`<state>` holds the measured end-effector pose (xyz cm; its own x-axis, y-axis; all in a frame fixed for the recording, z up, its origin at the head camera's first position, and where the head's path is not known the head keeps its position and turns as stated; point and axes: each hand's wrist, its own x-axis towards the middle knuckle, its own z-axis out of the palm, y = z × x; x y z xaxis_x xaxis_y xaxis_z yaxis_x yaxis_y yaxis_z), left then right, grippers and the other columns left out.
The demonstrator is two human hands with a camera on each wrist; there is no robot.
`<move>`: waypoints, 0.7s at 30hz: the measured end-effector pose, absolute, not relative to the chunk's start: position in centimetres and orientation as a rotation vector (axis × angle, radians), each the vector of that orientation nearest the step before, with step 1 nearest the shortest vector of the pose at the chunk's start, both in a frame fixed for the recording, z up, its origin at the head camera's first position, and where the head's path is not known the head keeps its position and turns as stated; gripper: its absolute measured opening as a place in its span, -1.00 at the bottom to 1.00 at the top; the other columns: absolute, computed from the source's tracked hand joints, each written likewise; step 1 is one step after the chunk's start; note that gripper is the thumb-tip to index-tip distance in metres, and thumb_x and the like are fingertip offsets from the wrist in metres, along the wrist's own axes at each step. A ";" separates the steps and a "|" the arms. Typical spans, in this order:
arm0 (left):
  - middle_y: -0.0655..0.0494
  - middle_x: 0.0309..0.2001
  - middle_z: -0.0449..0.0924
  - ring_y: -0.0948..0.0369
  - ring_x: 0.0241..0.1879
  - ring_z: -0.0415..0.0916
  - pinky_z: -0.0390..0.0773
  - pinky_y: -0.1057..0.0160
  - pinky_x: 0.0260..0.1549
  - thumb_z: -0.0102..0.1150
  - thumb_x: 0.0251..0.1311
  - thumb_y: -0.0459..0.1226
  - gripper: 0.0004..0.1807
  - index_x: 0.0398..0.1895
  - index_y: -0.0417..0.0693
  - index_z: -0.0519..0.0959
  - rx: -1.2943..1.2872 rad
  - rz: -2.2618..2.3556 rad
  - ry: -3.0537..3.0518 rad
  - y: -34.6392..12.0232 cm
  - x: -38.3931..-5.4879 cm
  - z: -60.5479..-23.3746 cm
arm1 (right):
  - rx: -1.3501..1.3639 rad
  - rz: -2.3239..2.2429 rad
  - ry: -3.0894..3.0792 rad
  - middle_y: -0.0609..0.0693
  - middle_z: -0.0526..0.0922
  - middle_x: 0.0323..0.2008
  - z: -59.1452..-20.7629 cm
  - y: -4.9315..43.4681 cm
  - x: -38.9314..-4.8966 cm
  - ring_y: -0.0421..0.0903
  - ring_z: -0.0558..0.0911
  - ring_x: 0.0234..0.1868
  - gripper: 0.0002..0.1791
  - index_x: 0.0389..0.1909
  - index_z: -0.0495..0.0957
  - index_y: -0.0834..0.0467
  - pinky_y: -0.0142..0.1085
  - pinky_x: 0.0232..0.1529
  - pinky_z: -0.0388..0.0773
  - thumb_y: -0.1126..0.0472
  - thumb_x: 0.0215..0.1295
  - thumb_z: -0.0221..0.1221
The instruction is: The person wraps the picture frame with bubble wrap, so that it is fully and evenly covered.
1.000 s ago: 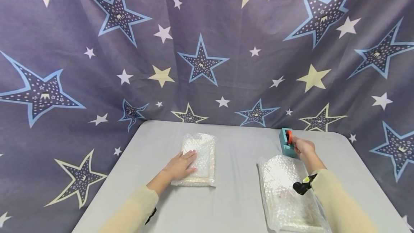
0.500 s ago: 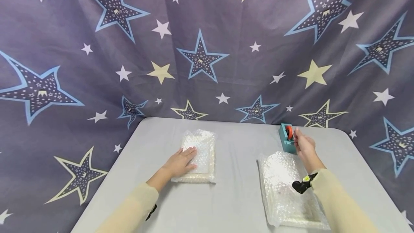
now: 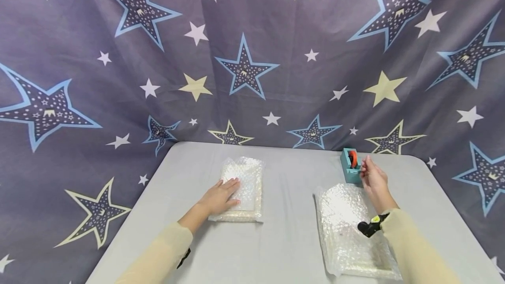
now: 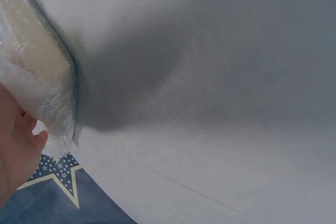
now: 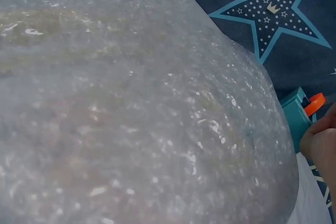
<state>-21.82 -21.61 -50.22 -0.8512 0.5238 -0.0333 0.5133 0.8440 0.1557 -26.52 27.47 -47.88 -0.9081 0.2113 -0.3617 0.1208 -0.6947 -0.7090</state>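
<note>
My left hand (image 3: 221,197) rests with fingers spread on a flat bubble-wrapped package (image 3: 250,181) at the table's left middle. The left wrist view shows part of that hand (image 4: 21,148) at the package's wrapped corner (image 4: 44,72). On the right, my right hand (image 3: 375,183) is just beside a teal tape dispenser (image 3: 349,172) with an orange-red roll core (image 3: 353,158). Its thumb and fingers pinch together near the cutting end, apparently on a strip of clear tape, which is hardly visible. The right wrist view has the dispenser (image 5: 296,119) partly behind bubble wrap (image 5: 157,103).
A second, larger bubble-wrapped package (image 3: 343,231) lies under my right forearm, in front of the dispenser. The grey-white table (image 3: 289,214) ends at a dark star-patterned cloth (image 3: 276,78) hanging behind it.
My right hand has drawn slightly back and right from the dispenser's roll, fingertips still pinched. The left hand stays on its package. The head view has tilted a little downward.
</note>
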 end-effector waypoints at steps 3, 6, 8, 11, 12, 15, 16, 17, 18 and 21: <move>-0.10 0.45 0.21 -0.04 0.45 0.17 0.11 -0.15 0.46 0.02 0.32 0.04 -0.29 0.41 -0.19 0.24 0.824 0.226 2.942 -21.6 -21.8 -50.2 | -0.647 2.778 -1.180 -0.13 0.55 -0.65 -48.0 27.7 -26.5 -0.29 0.43 -0.62 -0.73 -0.56 0.63 0.12 -0.49 -0.54 0.39 0.12 0.30 0.18; -0.08 0.47 0.19 -0.02 0.47 0.15 0.09 -0.14 0.47 0.00 0.33 0.06 -0.28 0.42 -0.17 0.23 0.814 0.230 2.936 -21.6 -21.8 -50.3 | -0.645 2.776 -1.188 -0.12 0.54 -0.64 -48.0 27.7 -26.4 -0.28 0.43 -0.60 -0.76 -0.57 0.64 0.11 -0.48 -0.53 0.39 0.18 0.29 0.19; -0.07 0.47 0.18 -0.02 0.47 0.14 0.07 -0.13 0.48 -0.02 0.34 0.07 -0.28 0.43 -0.16 0.22 0.809 0.233 2.935 -21.6 -21.8 -50.3 | -0.634 2.774 -1.205 -0.12 0.55 -0.65 -48.1 27.8 -26.4 -0.27 0.43 -0.59 -0.75 -0.57 0.64 0.11 -0.47 -0.52 0.38 0.24 0.32 0.15; -0.07 0.47 0.18 -0.02 0.47 0.14 0.08 -0.13 0.48 -0.02 0.34 0.07 -0.28 0.43 -0.16 0.22 0.811 0.233 2.935 -21.6 -21.8 -50.3 | -0.589 2.796 -1.219 -0.12 0.54 -0.64 -48.2 27.9 -26.3 -0.27 0.43 -0.57 -0.72 -0.56 0.62 0.11 -0.46 -0.50 0.38 0.29 0.36 0.10; -0.07 0.47 0.18 -0.02 0.47 0.14 0.08 -0.13 0.48 -0.02 0.34 0.07 -0.28 0.43 -0.16 0.22 0.812 0.233 2.934 -21.6 -21.8 -50.3 | -0.565 2.813 -1.214 -0.12 0.53 -0.63 -48.3 28.0 -26.3 -0.26 0.43 -0.56 -0.72 -0.55 0.61 0.12 -0.46 -0.49 0.38 0.29 0.37 0.08; -0.08 0.47 0.18 -0.03 0.47 0.15 0.09 -0.14 0.47 -0.02 0.34 0.06 -0.28 0.42 -0.17 0.22 0.820 0.233 2.937 -21.6 -21.8 -50.3 | -0.468 2.863 -1.212 -0.12 0.53 -0.60 -48.7 28.3 -26.1 -0.26 0.42 -0.52 -0.69 -0.55 0.59 0.13 -0.46 -0.43 0.37 0.28 0.41 0.04; -0.08 0.47 0.19 -0.03 0.46 0.16 0.09 -0.14 0.47 -0.01 0.34 0.06 -0.28 0.42 -0.17 0.22 0.822 0.233 2.938 -21.6 -21.8 -50.2 | -0.429 2.881 -1.212 -0.12 0.53 -0.58 -48.9 28.4 -26.1 -0.26 0.42 -0.50 -0.67 -0.55 0.58 0.13 -0.47 -0.41 0.36 0.28 0.43 0.01; -0.08 0.47 0.18 -0.03 0.47 0.15 0.09 -0.14 0.47 -0.01 0.34 0.06 -0.28 0.42 -0.17 0.22 0.822 0.229 2.938 -21.6 -21.8 -50.2 | -0.387 2.902 -1.209 -0.12 0.53 -0.56 -49.0 28.5 -26.0 -0.26 0.42 -0.48 -0.67 -0.55 0.57 0.14 -0.47 -0.38 0.35 0.28 0.44 -0.01; -0.09 0.46 0.19 -0.04 0.46 0.17 0.10 -0.15 0.46 0.00 0.34 0.05 -0.29 0.42 -0.19 0.23 0.826 0.233 2.940 -21.6 -21.8 -50.2 | -0.355 2.918 -1.211 -0.13 0.53 -0.55 -49.2 28.6 -26.1 -0.27 0.42 -0.47 -0.67 -0.54 0.56 0.14 -0.47 -0.36 0.33 0.27 0.44 -0.02; -0.09 0.46 0.20 -0.04 0.46 0.17 0.11 -0.14 0.46 0.00 0.33 0.05 -0.29 0.41 -0.19 0.23 0.822 0.220 2.944 -21.6 -21.8 -50.3 | -0.264 2.968 -1.208 -0.13 0.52 -0.50 -49.4 29.0 -26.0 -0.26 0.42 -0.43 -0.71 -0.51 0.53 0.15 -0.47 -0.32 0.31 0.28 0.43 -0.03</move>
